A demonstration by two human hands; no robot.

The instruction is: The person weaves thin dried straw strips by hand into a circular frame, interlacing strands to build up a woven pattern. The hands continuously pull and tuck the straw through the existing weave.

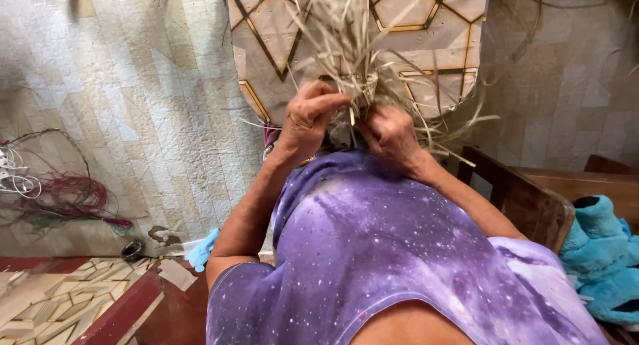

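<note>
Closest to the camera is your purple star-speckled shirt (393,252), filling the bottom of the view. Just past it, both your hands meet at the base of a bundle of pale straw strips (346,45). Your left hand (309,119) is curled tight, pinching strips between thumb and fingers, and your right hand (389,135) is closed around the knotted part right beside it. The loose ends fan upward over a cushion with gold hexagon lines (426,45). Off left, on the floor by the wall, lies a tangle of reddish fibres (70,198). A blue plush toy (599,252) sits at the right edge.
</note>
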